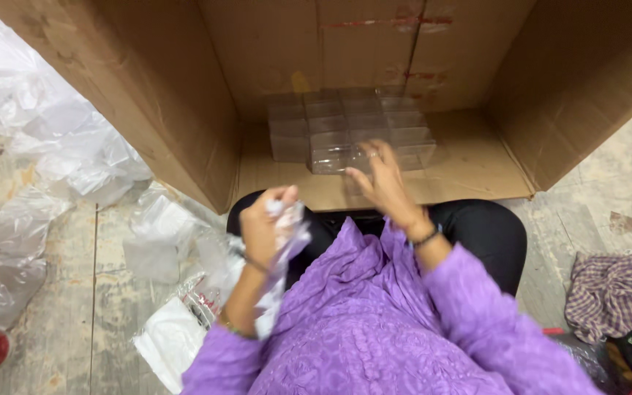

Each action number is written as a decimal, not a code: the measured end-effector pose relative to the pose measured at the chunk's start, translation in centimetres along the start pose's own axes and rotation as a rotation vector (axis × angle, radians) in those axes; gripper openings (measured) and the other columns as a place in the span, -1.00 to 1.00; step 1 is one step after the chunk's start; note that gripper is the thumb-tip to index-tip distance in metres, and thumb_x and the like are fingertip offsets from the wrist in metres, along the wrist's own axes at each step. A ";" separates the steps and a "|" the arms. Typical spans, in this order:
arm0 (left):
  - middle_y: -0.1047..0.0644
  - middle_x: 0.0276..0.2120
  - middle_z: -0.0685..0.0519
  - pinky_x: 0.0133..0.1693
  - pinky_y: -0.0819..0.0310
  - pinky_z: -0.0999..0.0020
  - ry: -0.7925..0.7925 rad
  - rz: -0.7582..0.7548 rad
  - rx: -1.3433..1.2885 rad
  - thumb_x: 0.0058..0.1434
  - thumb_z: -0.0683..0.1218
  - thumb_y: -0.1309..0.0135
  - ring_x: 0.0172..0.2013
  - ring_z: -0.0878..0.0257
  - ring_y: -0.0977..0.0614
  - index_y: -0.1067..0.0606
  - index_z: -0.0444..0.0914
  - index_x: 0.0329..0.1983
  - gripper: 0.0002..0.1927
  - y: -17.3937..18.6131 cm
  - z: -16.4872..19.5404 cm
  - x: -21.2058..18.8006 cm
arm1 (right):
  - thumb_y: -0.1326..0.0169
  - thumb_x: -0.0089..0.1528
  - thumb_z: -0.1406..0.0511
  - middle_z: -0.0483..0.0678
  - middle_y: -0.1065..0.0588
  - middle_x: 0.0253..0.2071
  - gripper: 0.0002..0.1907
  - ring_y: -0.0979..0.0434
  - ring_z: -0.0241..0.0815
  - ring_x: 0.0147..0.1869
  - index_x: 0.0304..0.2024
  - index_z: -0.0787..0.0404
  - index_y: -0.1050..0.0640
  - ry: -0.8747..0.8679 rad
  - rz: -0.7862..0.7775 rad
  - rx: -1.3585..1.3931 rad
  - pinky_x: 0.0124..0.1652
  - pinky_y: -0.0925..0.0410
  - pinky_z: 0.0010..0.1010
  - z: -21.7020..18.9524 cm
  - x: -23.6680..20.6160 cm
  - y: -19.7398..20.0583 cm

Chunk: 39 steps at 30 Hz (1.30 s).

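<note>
The left hand (pixel 263 223) was closed around a crumpled clear plastic wrapper (pixel 284 252), its fingers curled at the top of the bunched film, which trailed down along the forearm. The right hand (pixel 383 183) reached forward with its fingers spread and loosely bent, gripping nothing that could be made out; it was blurred, so whether the fingertips touched anything could not be told. It hovered just at the near edge of a block of clear plastic boxes (pixel 349 128), stacked in neat rows on the bottom flap of a large cardboard carton (pixel 184 110) that lay open on its side in front of the person's knees. The wrapper in the left hand sat well short of the boxes, nearer the body and to the left of the right hand. More loose plastic film (pixel 45 139) lay heaped on the floor (pixel 74 292) to the left, a flat white packet (pixel 170 344) lay by the left elbow, and a checked cloth (pixel 608 289) lay to the right.
</note>
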<state>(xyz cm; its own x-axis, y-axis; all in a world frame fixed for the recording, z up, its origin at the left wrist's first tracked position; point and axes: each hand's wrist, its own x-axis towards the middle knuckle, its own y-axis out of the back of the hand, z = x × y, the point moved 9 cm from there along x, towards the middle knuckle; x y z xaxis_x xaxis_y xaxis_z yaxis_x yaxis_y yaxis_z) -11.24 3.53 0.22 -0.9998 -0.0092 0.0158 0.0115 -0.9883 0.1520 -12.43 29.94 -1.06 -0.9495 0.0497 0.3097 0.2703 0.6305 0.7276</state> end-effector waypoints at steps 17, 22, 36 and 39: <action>-0.52 -0.42 0.15 -0.33 -0.32 0.51 0.015 -0.310 -0.352 0.37 -0.15 -0.33 -0.37 0.44 -0.44 -0.51 -0.35 -0.30 -0.76 -4.3 0.5 1.0 | -0.14 0.38 0.32 -0.18 -0.55 -0.34 -0.84 -0.45 -0.47 -0.32 -0.13 0.33 -0.62 -0.377 0.008 1.313 -0.32 -0.32 -0.61 -3.0 -5.1 -2.5; -0.58 -0.38 0.26 -0.27 -0.44 0.61 0.038 -0.346 -0.456 0.18 -0.15 -0.21 -0.34 0.53 -0.54 -0.49 -0.20 -0.32 -0.89 -5.7 0.2 -0.1 | -0.12 0.39 0.31 -0.19 -0.56 -0.27 -0.84 -0.48 -0.49 -0.23 -0.17 0.31 -0.61 -0.354 0.017 1.363 -0.20 -0.37 -0.62 -4.2 -6.2 -2.0; -0.60 -0.21 -0.05 -0.45 -0.32 0.69 0.509 -1.213 -0.965 0.44 -0.09 -0.09 -0.53 0.58 -0.44 -0.52 -0.29 -0.10 -0.85 -6.1 -0.2 -6.3 | -0.16 0.29 0.32 -0.18 -0.52 -0.29 -0.81 -0.44 -0.48 -0.27 -0.06 0.24 -0.57 -0.465 -0.613 1.277 -0.28 -0.30 -0.60 1.8 -11.9 -1.9; -0.56 -0.30 0.14 -0.29 -0.54 0.36 0.494 -0.838 -0.480 0.18 -0.19 -0.15 -0.30 0.34 -0.59 -0.49 -0.26 -0.11 -0.79 -7.9 -5.5 -1.1 | -0.14 0.35 0.31 -0.09 -0.55 -0.29 -0.82 -0.48 -0.41 -0.21 -0.20 0.33 -0.64 -0.119 -0.458 0.842 -0.21 -0.36 -0.52 3.7 -8.6 -0.4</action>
<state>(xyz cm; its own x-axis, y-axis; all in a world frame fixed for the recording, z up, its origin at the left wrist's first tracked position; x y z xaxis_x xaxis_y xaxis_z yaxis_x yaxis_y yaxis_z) -10.27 10.55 -6.43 -0.5841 0.7421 -0.3288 -0.5770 -0.6645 -0.4749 -4.93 32.15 -6.30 -0.9569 -0.2903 0.0076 -0.2891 0.9547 0.0706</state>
